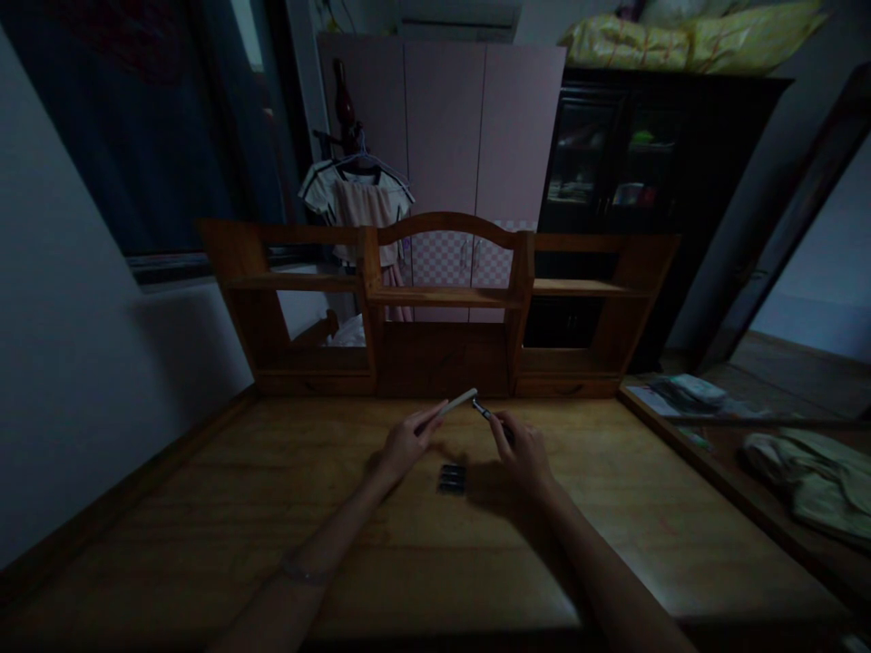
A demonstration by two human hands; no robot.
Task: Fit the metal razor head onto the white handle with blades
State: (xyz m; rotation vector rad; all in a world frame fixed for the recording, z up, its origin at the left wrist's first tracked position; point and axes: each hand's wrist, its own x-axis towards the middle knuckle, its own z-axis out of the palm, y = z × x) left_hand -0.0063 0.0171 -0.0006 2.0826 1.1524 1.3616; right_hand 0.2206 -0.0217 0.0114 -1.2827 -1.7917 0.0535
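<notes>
Over a wooden desk (204, 526), my left hand (403, 446) is closed on a pale, slim stick-like object (457, 402) that points up and to the right. My right hand (523, 451) is closed on a small dark pen-like piece (484, 413), its tip close to the end of the pale object. Between and just below the hands, a few small dark cylinders (453, 479) lie side by side on the desk. The room is dim and fine detail is hard to read.
A wooden shelf unit (445, 299) stands along the desk's back edge. A white wall (61, 381) is at the left. Papers (687, 392) and crumpled cloth (809, 472) lie on a surface to the right. Pink wardrobe (476, 136), hanging clothes (357, 201) and dark cabinet (612, 163) stand behind.
</notes>
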